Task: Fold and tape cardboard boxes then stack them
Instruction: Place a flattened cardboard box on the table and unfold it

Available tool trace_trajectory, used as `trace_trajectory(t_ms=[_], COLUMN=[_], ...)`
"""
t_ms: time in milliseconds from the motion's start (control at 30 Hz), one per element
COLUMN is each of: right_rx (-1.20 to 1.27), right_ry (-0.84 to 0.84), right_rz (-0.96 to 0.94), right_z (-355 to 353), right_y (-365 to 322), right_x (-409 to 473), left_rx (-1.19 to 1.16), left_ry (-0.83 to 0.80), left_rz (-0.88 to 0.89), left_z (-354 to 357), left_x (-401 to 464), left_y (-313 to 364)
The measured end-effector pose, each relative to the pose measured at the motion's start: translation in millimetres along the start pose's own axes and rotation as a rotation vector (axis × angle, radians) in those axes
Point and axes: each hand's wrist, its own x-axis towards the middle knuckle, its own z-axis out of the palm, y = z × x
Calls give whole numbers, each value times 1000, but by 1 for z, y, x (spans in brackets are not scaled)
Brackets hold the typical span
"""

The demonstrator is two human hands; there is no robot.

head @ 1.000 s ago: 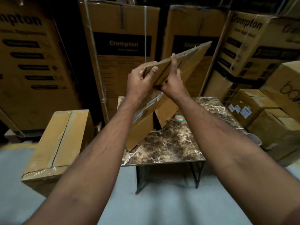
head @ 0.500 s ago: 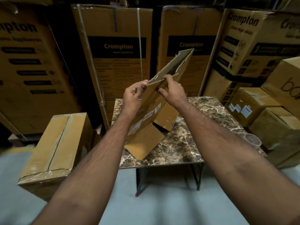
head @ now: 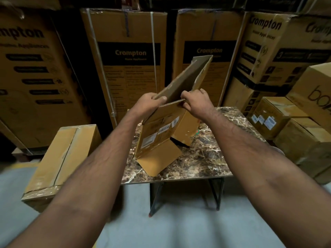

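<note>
Lowered since earlier, now resting on bench [head: 206,158]: flattened box [head: 161,133], labelled, flaps splayed; left hand [head: 146,102] and right hand [head: 197,102] fingers pinching top edge.

marble-top table [head: 206,163] on dark metal legs, flattened cardboard box [head: 157,140] standing on it, bottom flaps touching the top; grey floor [head: 161,230] carries 1 taped box [head: 60,158] left of table

We stand on a pale grey floor [head: 179,230] before a small marble-topped table [head: 206,158] on dark metal legs. Tall printed cartons [head: 125,59] wall us in, dimly lit.
</note>
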Motion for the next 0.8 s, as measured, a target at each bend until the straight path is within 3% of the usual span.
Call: trace_trajectory(t_ms=[167,300,533,667,800], right_rx=[-6,-83,-140,-57,-58], right_ry=[130,175,155,-9,-197], right_rz=[-36,-89,-35,106,132], right_z=[-11,-39,-85,-81,-63], right_y=[9,15,36,37,29], right_x=[-9,-6,-12,-21,-17], left_rx=[-47,-241,-351,-237,-217], left_ry=[481,722,832,752,717], left_rz=[-84,-128,-104,-83,-172], left_z=[5,17,26,35,41], left_x=[11,9,20,24,20], left_y=[3,0,32,28,7])
